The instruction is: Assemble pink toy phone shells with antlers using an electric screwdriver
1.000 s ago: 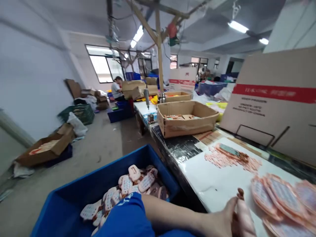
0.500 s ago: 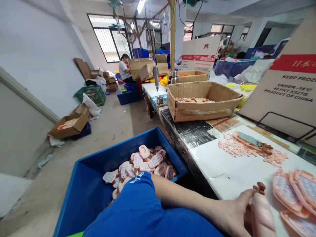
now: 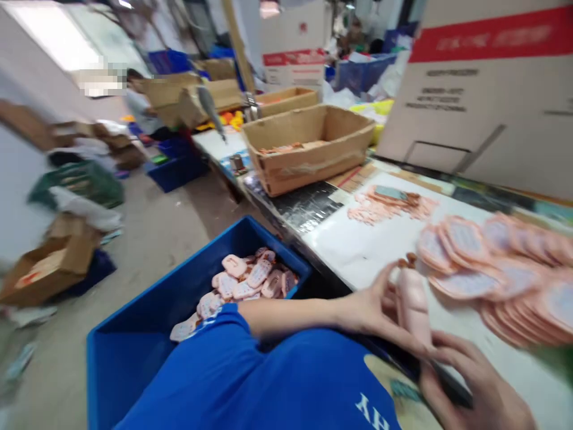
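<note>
“Right hand point(image 3: 481, 376) is the change: half a second ago it is out of view, and now it has come in beside the left hand point(image 3: 380, 313). The camera has swung too, so more of the pink panels point(image 3: 463, 239) show.”

“Where does the pink piece point(image 3: 412, 304) stand?”

“In the left hand, roughly upright at the near edge of the worktop point(image 3: 344, 245), with brown trim point(image 3: 409, 260) at its top end. The panels lie in overlapping rows further in from that edge.”

“And the fingers?”

“Left ones are closed on the piece, pinching it. Right ones curve in at its lower end, but blur hides whether they grip it or merely meet the other hand. A dark shape point(image 3: 454, 388) shows between them; I cannot tell a held tool from the worktop's dark edge.”

“Which step would you call this?”

“Two-handed handling of a single piece, I judge: the left steadies, the right attends to the lower end. Similar pieces point(image 3: 234, 266) lie heaped in the blue bin point(image 3: 120, 364), just off the near edge, while loose pink bits point(image 3: 360, 212) are spread towards the worktop's far edge.”

“What does the next move call for?”

“In my judgement, a firm left pinch that leaves the lower end exposed, and a clear, settled hold from the right. Working right at the edge, a slack grip could let the piece drop off the worktop.”
</note>
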Tool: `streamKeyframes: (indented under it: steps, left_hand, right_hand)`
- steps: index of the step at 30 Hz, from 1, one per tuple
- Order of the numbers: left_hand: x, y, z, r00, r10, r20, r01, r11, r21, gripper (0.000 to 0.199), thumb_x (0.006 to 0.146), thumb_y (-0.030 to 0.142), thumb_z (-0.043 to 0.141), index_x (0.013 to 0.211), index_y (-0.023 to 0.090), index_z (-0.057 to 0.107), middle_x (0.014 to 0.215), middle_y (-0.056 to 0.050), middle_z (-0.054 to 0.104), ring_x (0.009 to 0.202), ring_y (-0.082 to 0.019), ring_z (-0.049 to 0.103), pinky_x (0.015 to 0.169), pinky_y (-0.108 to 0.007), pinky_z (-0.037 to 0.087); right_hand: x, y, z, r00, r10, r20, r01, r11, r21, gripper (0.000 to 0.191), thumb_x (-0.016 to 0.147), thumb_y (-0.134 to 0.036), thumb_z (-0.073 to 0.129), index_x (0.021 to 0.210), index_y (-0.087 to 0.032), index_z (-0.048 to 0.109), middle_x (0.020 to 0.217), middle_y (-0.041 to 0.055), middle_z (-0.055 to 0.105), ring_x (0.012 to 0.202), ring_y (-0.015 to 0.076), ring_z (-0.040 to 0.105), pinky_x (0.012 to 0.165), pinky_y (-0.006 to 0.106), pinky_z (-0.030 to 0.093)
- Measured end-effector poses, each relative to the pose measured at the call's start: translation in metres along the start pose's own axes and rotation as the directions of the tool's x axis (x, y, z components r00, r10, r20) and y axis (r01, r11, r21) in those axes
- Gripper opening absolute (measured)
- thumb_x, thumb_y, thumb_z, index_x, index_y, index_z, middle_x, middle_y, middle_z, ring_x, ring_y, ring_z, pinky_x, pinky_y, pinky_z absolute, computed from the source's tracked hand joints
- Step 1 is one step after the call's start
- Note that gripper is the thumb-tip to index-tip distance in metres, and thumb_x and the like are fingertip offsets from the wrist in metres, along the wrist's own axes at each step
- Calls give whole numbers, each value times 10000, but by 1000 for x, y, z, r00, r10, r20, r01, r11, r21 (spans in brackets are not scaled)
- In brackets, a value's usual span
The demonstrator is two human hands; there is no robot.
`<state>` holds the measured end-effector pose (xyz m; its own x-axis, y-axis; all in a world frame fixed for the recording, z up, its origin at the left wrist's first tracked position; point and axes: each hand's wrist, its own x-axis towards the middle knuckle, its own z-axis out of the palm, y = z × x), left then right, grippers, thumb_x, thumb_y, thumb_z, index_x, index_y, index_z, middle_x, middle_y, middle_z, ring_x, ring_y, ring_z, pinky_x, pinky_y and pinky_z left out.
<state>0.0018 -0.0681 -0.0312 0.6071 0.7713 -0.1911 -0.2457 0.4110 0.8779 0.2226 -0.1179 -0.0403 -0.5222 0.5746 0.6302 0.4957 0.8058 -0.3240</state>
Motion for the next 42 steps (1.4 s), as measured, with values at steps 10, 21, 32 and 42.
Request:
streamKeyframes:
  steps: [10,21,32,42]
  left_hand:
    - [8,14,5,998,36,-45,-35,999,29,1133,701,258,842,1582,383,140,1211,-65,495,1011,-215,652,902,-398,521]
    - [10,18,9,996,81,-39,-77,991,110,1107,672,242,862,1567,371,223,1257,-79,485,1105,-236,599,968,-422,488]
    - [21,19,0,917,266,-298,-172,936,308,705,689,341,835,1278,245,460,1130,-42,559,1003,-189,592,893,-325,507]
    - [27,24,-3,882,295,-368,-187,935,301,607,715,355,847,1236,287,543,1083,-11,607,912,-140,631,737,-204,538]
  right_hand:
    - [17,-29,-7,988,151,-24,-149,986,73,294,867,-26,539,1102,-188,465,1032,119,596,924,215,633,734,335,582]
    - [13,-27,-6,984,178,-33,-173,979,111,310,871,-28,555,1121,-197,484,1064,108,604,956,209,643,758,319,580]
    - [19,-12,8,920,387,56,-388,885,258,268,900,-73,535,1137,-200,549,1020,58,643,935,174,650,826,301,569]
    - [22,-5,19,881,474,19,-448,820,357,282,885,-134,640,1151,-156,551,1065,60,652,962,152,644,906,308,562]
